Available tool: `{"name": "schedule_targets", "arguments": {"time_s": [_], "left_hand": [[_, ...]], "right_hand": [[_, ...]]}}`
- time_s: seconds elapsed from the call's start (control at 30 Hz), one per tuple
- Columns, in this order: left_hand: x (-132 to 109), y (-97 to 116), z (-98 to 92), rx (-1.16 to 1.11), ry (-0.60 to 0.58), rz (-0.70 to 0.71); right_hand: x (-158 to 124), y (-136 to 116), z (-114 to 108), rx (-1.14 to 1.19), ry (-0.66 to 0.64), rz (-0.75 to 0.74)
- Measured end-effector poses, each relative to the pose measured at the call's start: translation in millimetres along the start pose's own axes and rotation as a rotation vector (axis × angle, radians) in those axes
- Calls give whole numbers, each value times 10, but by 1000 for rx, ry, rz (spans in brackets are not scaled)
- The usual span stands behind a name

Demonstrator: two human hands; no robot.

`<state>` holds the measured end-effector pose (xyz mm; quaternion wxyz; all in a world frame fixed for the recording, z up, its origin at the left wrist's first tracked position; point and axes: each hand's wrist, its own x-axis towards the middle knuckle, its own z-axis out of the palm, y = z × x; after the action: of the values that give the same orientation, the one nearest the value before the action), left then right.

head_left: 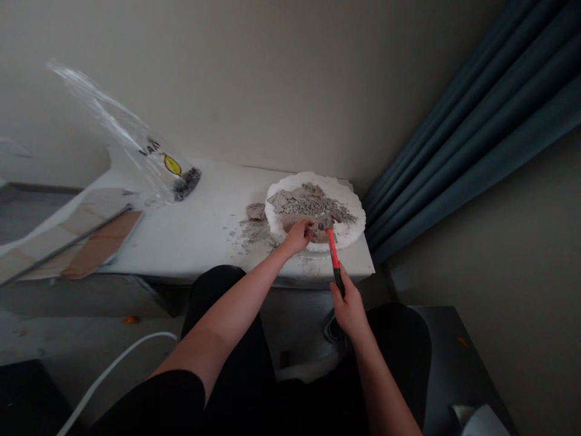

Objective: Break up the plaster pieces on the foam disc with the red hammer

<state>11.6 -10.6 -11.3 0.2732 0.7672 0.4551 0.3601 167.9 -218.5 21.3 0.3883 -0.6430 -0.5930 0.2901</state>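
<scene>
**A:** What's the right hand (349, 310) doing?

**B:** It's closed round the black grip of a hammer (334, 254), with the red handle rising toward eleven o'clock. Holding it low on the grip gives the head room to swing, I'd say.

**A:** And the left hand (297, 236)?

**B:** It's over the near edge of the rubble (308, 206), with the fingers (309, 226) curled narrow, just beside the hammer's head. It seems placed to steady a piece, but the fingers cover what's beneath them, so I can't tell whether they grip anything.

**A:** Why is the rubble on that white disc (356, 224)?

**B:** Probably to keep the pile together on the white board (195, 230). Even so, a chunk (255, 211) and some crumbs (249, 235) lie outside it, at nine o'clock.

**A:** What's hard to make out?

**B:** The hammer's head is grey and nearly merges with the rubble. I can't tell what the disc is made of. The knees (218, 290) hide whatever holds the board up. The bag (136, 139) at ten o'clock has print I can't read, and the curtain (454, 121) at two o'clock runs out of view.
</scene>
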Motion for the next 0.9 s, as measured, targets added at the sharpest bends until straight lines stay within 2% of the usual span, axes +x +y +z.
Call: {"name": "schedule_targets", "arguments": {"time_s": [0.13,0.3,0.53,0.77,0.9], "left_hand": [[-1,1,13,-12,21,46],[-16,32,4,-22,-6,8],[-38,69,-30,-1,32,65],[-51,79,-64,156,-104,101],[-92,127,-126,215,-99,124]], "right_hand": [[-13,-8,11,-26,-23,5],[-18,-49,16,-30,4,28],[3,14,-8,-54,-54,58],[13,118,-36,-35,-44,36],[1,211,-64,-29,-50,26]]}}
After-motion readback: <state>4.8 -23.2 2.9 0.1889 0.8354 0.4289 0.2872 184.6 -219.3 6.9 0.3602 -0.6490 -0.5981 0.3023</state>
